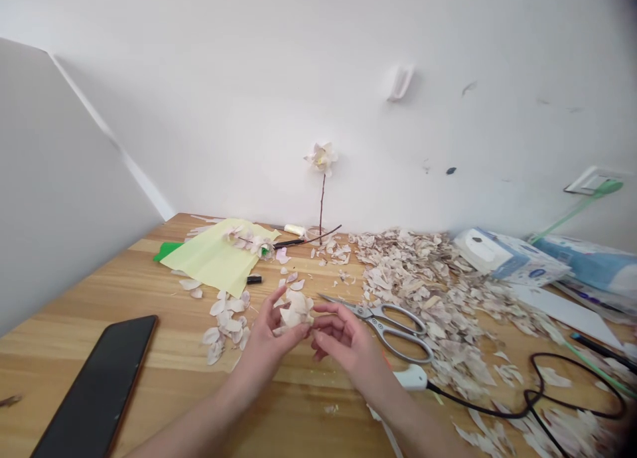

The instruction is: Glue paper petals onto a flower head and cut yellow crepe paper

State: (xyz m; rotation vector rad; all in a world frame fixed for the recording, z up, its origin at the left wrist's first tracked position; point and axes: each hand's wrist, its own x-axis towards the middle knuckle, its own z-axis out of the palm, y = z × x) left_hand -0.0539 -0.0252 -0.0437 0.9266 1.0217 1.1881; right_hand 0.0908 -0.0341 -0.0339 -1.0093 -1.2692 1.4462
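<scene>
so my left grip [273, 332] is pinching a pale petal cluster [296, 308], thumb across the near side and fingers curled around the back. my right grip [339, 335] is just beside it, thumb and fingers drawn in close at the cluster's right edge (can't tell if those fingertips are actually pinching a bit of it or only touching, it's too small to make out). the cluster itself is up off the tabletop [174, 372], between my two hands, roughly front and center.

just past my right grip there are metal scissors [367, 313], handles toward the right and blades slightly apart. a white handle [412, 377] with a black cord [478, 413] pokes out from beside my right forearm. a big messy heap of petals [413, 265] covers the right side, running up to a tissue box [512, 255]. to the left of my left grip is a smaller patch of loose petals [223, 325], and farther left a dark phone [97, 385] lies face up. behind that patch there's a yellow sheet [212, 255] with a petaled stem [251, 241] lying partly across it. at the back, a single flower [322, 158] stands upright on a thin brown stem by the wall.
</scene>
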